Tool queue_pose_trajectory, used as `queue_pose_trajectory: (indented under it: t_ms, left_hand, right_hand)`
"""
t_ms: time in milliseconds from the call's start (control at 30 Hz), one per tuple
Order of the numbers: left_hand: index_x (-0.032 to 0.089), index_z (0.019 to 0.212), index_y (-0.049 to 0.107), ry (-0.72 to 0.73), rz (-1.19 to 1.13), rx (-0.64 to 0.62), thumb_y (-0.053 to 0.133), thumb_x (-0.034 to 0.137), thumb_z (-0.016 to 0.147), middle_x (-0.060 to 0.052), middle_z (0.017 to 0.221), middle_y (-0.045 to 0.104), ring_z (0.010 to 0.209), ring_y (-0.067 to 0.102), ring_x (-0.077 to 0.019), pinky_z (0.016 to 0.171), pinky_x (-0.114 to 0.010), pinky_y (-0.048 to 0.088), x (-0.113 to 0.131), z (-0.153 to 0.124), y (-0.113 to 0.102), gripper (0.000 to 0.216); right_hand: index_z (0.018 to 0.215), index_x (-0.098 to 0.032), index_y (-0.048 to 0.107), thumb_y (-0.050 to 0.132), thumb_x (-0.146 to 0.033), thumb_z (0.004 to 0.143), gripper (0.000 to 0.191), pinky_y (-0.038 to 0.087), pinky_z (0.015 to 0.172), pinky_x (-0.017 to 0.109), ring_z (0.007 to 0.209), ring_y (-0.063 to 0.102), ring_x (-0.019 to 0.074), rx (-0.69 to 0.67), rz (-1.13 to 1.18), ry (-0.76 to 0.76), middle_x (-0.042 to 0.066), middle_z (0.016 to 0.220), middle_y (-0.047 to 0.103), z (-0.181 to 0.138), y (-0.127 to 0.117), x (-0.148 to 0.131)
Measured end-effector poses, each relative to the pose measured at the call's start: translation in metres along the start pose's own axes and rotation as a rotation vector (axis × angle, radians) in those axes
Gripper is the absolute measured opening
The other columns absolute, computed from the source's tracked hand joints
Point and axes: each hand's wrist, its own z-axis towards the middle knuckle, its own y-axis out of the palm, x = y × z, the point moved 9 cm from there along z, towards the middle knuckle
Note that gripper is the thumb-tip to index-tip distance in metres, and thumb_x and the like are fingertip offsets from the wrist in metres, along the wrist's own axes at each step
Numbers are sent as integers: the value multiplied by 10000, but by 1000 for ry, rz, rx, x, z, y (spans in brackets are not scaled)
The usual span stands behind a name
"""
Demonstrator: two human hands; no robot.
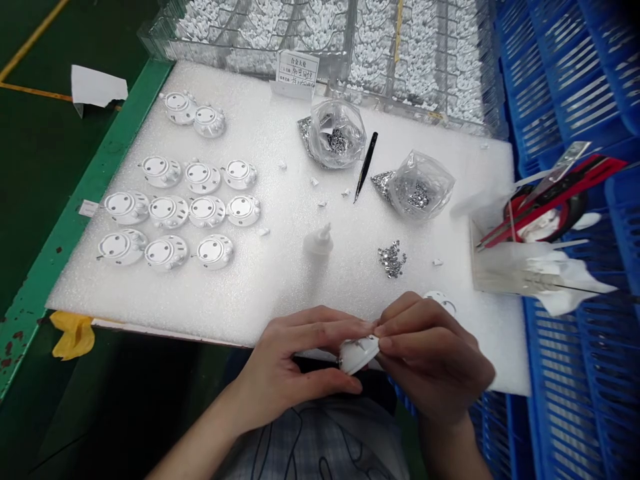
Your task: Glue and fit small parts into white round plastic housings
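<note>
Held piece: one white moulded piece (pixel 358 355), pinched between both hands, just past the near edge of the foam sheet (pixel 280 290).
Left hand (pixel 295 363): fingers closed, gripping the piece from the left, thumb underneath.
Right hand (pixel 430 353): fingers curled and closed, gripping the piece's right end, fingertips nearly meeting the left hand's.
Next to hands: one more white round piece (pixel 441 301), partly behind the right hand.
Rows: twelve white round pieces (pixel 207 211) on the left of the foam, rows of 2, 3, 4, 3, all apart from the hands.
Middle of foam: one white squeeze bottle (pixel 319 241), one black tweezers (pixel 365 167), one loose pile of silver rhinestones (pixel 392 259).
Bags: two clear plastic bags (pixel 336 133) of silver rhinestones, well apart from the hands.
Edges: green table edge (pixel 85 180) left, clear tray (pixel 320 40) behind, blue crates (pixel 565 100) right.
Room: bare foam between the hands and the rows.
</note>
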Motion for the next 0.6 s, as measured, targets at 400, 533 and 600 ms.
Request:
queue_pose_trajectory:
  t_ms: [400,533,600]
  left_hand:
    - [306,1256,806,-22,11,-71,853,364,893,-83,1219,805,1065,764,-243,931,-315,607,0,3,2,370]
    - [315,1259,804,-11,5,-92,848,345,900,-76,1208,804,1040,763,-226,917,-295,598,2,2,2,363]
    - [324,1264,801,-6,-5,-110,849,323,901,-70,1208,803,1035,758,-215,903,-279,594,3,3,3,366]
  right_hand:
    - [933,-168,738,748,43,795,253,560,548,313,706,669,170,8,-18,16,29,796,708,0,0,0]
    - [933,-184,734,738,20,822,232,559,541,308,693,660,161,-8,-33,10,18,782,709,1,1,-1]
    - [931,-179,733,725,13,839,213,560,537,302,691,656,155,-16,-31,-1,19,780,704,1,2,-2]
